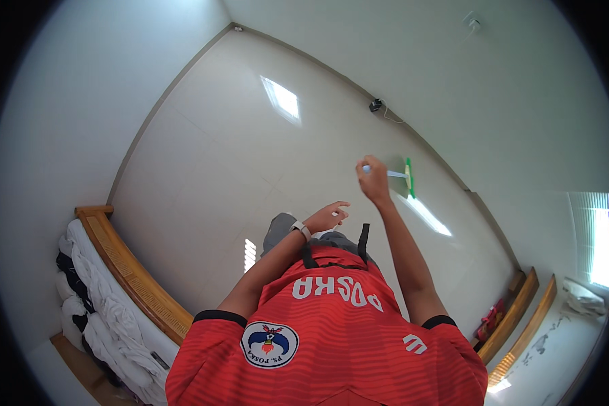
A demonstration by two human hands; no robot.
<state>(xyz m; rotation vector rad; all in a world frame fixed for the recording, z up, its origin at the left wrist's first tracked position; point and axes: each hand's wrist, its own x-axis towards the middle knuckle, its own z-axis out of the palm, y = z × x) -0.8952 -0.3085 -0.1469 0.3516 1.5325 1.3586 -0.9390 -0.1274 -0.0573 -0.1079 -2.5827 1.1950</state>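
My right hand (374, 177) is stretched out in front of me, closed around a thin white handle (394, 174). The handle ends in a green broom head (409, 177) resting near the white tiled floor (216, 169). My left hand (328, 216) hovers lower and closer to my body, fingers apart and holding nothing, with a white watch (302, 230) on its wrist. My red shirt (331, 331) fills the bottom of the view.
A wooden bed frame (132, 271) with white and dark bedding (95, 304) runs along the left. Wooden furniture (521, 311) with a red item (490, 319) stands at the right, under a bright window (603, 247). A small dark object with a cable (375, 105) lies by the far wall.
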